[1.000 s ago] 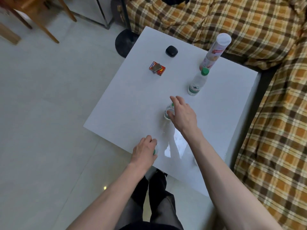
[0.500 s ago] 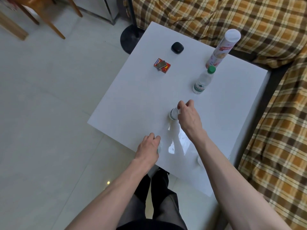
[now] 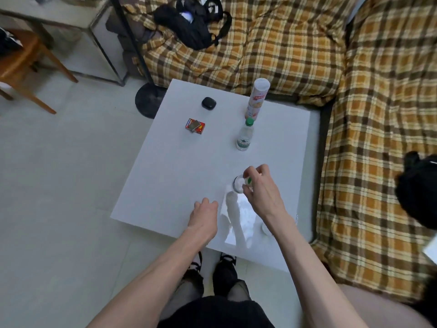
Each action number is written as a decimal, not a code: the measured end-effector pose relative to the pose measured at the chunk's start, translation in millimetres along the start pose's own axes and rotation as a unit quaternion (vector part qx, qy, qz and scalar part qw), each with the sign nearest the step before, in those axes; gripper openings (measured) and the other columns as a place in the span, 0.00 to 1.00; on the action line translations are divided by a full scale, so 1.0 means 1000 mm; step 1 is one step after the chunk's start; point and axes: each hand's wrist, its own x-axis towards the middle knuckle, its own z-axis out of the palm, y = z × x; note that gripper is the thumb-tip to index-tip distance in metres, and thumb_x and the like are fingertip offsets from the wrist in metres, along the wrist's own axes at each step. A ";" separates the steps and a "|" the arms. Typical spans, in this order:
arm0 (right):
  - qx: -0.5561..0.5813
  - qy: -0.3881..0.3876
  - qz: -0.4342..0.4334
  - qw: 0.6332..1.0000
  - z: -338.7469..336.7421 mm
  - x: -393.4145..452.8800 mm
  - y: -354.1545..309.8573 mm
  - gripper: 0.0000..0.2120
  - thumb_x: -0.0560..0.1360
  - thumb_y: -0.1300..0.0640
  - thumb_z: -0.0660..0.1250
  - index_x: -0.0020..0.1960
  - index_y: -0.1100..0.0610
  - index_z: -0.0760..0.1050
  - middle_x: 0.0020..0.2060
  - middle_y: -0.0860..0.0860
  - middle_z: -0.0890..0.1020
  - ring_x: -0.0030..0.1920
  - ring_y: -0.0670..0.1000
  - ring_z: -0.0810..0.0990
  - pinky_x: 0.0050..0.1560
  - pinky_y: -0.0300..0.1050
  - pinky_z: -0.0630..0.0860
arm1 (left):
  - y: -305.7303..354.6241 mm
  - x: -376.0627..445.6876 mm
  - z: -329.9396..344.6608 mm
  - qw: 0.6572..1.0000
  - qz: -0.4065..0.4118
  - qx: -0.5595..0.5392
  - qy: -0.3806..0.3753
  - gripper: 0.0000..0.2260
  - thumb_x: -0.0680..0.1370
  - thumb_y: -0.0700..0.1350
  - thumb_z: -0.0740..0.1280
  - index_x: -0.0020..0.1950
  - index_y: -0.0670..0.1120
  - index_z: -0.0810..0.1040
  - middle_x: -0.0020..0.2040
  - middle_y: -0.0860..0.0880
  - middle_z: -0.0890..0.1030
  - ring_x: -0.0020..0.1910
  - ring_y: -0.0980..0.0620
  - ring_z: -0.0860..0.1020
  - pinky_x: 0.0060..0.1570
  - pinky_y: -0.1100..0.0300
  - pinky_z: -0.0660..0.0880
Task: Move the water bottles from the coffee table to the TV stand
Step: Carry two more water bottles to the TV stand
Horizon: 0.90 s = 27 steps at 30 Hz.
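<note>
A white coffee table [image 3: 177, 174] stands in front of me. My right hand [image 3: 261, 194] is closed around the neck of a clear water bottle [image 3: 238, 185] with a green cap, near the table's middle front. Over the table's front edge my left hand [image 3: 203, 216] is curled shut. Whatever it holds is hidden now; an earlier frame showed a green cap under it. Another water bottle [image 3: 244, 137] with a green cap stands upright farther back, untouched.
A tall snack can [image 3: 257, 98] stands behind the far bottle. A black case [image 3: 208, 102] and a red box [image 3: 194, 125] lie at back left. A plaid sofa [image 3: 378, 114] wraps the back and right. A lamp base [image 3: 149, 100] and a wooden chair [image 3: 21, 60] stand to the left.
My right hand's fingers have wrapped around the bottle's neck. My left hand stays shut near the front edge. The view has pulled back, showing more sofa.
</note>
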 end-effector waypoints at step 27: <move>0.024 0.364 0.294 0.883 -0.127 -0.329 -0.002 0.11 0.77 0.55 0.72 0.57 0.55 0.79 0.49 0.49 0.72 0.46 0.51 0.76 0.48 0.46 0.74 | 0.150 -0.130 -0.014 0.875 0.390 0.255 -0.128 0.10 0.70 0.38 0.69 0.46 0.45 0.70 0.44 0.47 0.74 0.41 0.46 0.73 0.30 0.59 0.64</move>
